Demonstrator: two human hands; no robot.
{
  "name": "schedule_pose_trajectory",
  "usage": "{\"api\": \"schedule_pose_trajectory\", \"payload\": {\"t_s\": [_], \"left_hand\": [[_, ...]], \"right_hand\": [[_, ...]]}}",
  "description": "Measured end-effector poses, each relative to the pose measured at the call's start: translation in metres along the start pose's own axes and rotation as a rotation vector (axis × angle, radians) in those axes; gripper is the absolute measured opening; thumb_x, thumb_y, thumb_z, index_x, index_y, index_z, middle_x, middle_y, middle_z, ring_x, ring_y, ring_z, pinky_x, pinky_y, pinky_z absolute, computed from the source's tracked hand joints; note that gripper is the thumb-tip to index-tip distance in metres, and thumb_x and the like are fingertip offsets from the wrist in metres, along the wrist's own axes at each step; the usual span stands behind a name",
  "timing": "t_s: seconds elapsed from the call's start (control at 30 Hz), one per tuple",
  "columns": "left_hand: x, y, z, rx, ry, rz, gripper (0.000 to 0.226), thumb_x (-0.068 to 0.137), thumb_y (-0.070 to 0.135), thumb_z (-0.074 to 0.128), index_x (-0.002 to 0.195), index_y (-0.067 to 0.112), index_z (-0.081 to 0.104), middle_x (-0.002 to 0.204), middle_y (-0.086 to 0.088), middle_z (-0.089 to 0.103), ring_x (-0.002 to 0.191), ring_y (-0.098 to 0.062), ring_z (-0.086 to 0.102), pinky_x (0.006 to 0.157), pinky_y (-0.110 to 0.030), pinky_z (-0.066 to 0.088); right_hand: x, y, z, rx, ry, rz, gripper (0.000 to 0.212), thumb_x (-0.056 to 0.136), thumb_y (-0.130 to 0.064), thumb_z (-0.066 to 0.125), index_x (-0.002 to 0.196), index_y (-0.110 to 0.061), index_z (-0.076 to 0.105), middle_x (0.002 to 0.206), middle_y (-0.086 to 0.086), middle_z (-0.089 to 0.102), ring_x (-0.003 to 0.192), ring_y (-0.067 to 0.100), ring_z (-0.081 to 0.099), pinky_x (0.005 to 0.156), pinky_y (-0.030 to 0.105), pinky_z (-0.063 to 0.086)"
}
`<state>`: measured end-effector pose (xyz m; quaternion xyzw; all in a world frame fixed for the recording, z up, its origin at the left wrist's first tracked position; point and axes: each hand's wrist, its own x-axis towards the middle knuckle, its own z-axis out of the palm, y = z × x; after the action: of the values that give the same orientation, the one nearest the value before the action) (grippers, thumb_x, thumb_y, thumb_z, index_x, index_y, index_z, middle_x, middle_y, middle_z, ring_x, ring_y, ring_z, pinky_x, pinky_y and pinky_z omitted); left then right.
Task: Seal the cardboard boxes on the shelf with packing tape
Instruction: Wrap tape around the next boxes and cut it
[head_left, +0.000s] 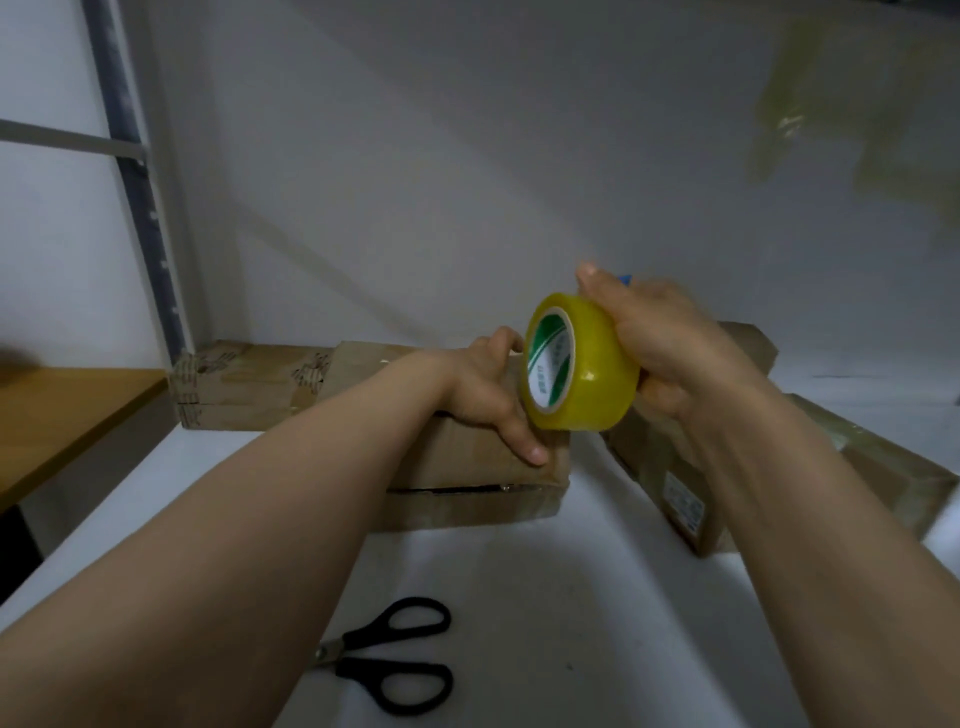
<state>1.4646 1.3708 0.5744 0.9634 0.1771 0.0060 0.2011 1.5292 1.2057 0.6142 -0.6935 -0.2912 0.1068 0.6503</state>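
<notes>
Yellow tape roll (582, 364), clenched in the right hand (670, 353), hovers over the middle cardboard box (483, 467) on the shelf (519, 571). The left hand (483, 395) presses the box, fingers (525, 442) released. The tape end is possibly unanchored, so pulling may skew the strip.

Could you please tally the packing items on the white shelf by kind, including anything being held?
Cardboard boxes: 4 (an arm partly hides the right-hand pair)
Packing tape roll: 1
Black scissors: 1
Total: 6
</notes>
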Motion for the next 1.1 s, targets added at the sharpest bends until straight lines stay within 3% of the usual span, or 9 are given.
{"api": "schedule_pose_trajectory", "payload": {"t_s": [0.1, 0.17, 0.27, 0.43, 0.57, 0.73, 0.9, 1.0, 1.1], "left_hand": [[-0.002, 0.001, -0.001, 0.071, -0.003, 0.003, 0.120, 0.047, 0.062, 0.093, 0.141, 0.031, 0.026, 0.138, 0.001, 0.037, 0.128, -0.024, 0.045, 0.109, -0.049, 0.043], [-0.002, 0.000, -0.001, 0.091, -0.014, -0.004, 0.118, 0.047, 0.064, 0.092, 0.141, 0.032, 0.028, 0.135, 0.002, 0.036, 0.127, -0.025, 0.046, 0.108, -0.049, 0.044], [-0.002, 0.000, 0.000, 0.107, -0.003, 0.005, 0.117, 0.045, 0.066, 0.091, 0.140, 0.031, 0.032, 0.134, 0.003, 0.035, 0.126, -0.025, 0.047, 0.107, -0.048, 0.046], [-0.005, 0.002, 0.003, 0.124, 0.046, 0.074, 0.098, 0.061, 0.048, 0.091, 0.142, 0.025, 0.040, 0.140, 0.000, 0.033, 0.118, -0.024, 0.050, 0.102, -0.041, 0.049], [-0.006, 0.002, 0.005, 0.075, 0.085, 0.105, 0.096, 0.061, 0.046, 0.092, 0.143, 0.022, 0.048, 0.136, 0.001, 0.053, 0.112, -0.020, 0.056, 0.098, -0.035, 0.050], [-0.010, 0.003, 0.006, 0.082, 0.115, 0.091, 0.102, 0.061, 0.053, 0.091, 0.148, 0.020, 0.049, 0.145, 0.001, 0.055, 0.126, -0.020, 0.055, 0.104, -0.028, 0.043], [-0.021, 0.009, 0.009, 0.195, 0.148, 0.115, 0.095, 0.067, 0.061, 0.085, 0.146, 0.019, 0.052, 0.143, 0.000, 0.058, 0.126, -0.021, 0.056, 0.103, -0.028, 0.044], [-0.024, 0.013, 0.007, 0.246, 0.128, 0.123, 0.085, 0.068, 0.064, 0.082, 0.133, 0.013, 0.062, 0.130, -0.005, 0.066, 0.116, -0.024, 0.061, 0.102, -0.039, 0.049], [-0.025, 0.016, -0.001, 0.271, 0.013, 0.107, 0.089, 0.076, 0.058, 0.079, 0.149, 0.019, 0.047, 0.146, -0.002, 0.054, 0.129, -0.022, 0.053, 0.110, -0.036, 0.042]], "right_hand": [[-0.013, -0.007, -0.005, -0.032, -0.020, -0.024, 0.024, 0.097, -0.033, 0.065, 0.102, -0.010, 0.065, 0.079, 0.005, 0.066, 0.063, 0.016, 0.066, 0.059, 0.030, 0.055], [-0.025, -0.006, -0.010, -0.040, -0.045, -0.014, 0.024, 0.097, -0.029, 0.065, 0.108, -0.007, 0.065, 0.085, 0.009, 0.066, 0.070, 0.020, 0.066, 0.061, 0.031, 0.054], [-0.047, 0.004, -0.016, -0.007, -0.082, 0.015, 0.015, 0.098, -0.025, 0.064, 0.098, -0.010, 0.066, 0.075, 0.006, 0.063, 0.062, 0.017, 0.062, 0.059, 0.031, 0.052], [-0.074, 0.035, -0.010, 0.009, -0.088, 0.082, 0.015, 0.100, -0.028, 0.060, 0.104, -0.015, 0.064, 0.080, 0.006, 0.059, 0.069, 0.020, 0.054, 0.070, 0.041, 0.047], [-0.085, 0.046, -0.011, -0.003, -0.070, 0.055, 0.012, 0.099, -0.028, 0.060, 0.099, -0.017, 0.064, 0.074, 0.003, 0.055, 0.060, 0.015, 0.050, 0.060, 0.035, 0.044], [-0.089, 0.049, -0.018, -0.007, -0.066, 0.094, 0.015, 0.096, -0.033, 0.062, 0.100, -0.022, 0.072, 0.096, 0.017, 0.071, 0.082, 0.027, 0.066, 0.086, 0.051, 0.057], [-0.089, 0.064, -0.013, -0.052, -0.103, 0.178, 0.015, 0.097, -0.035, 0.062, 0.102, -0.030, 0.075, 0.098, 0.009, 0.076, 0.095, 0.032, 0.073, 0.093, 0.054, 0.056], [-0.085, 0.071, -0.012, -0.054, -0.107, 0.199, 0.015, 0.097, -0.035, 0.063, 0.099, -0.030, 0.077, 0.094, 0.006, 0.078, 0.095, 0.031, 0.074, 0.095, 0.056, 0.055], [-0.083, 0.073, -0.013, -0.032, -0.125, 0.213, 0.015, 0.096, -0.033, 0.064, 0.098, -0.027, 0.077, 0.093, 0.006, 0.078, 0.094, 0.031, 0.074, 0.094, 0.055, 0.056]]}}
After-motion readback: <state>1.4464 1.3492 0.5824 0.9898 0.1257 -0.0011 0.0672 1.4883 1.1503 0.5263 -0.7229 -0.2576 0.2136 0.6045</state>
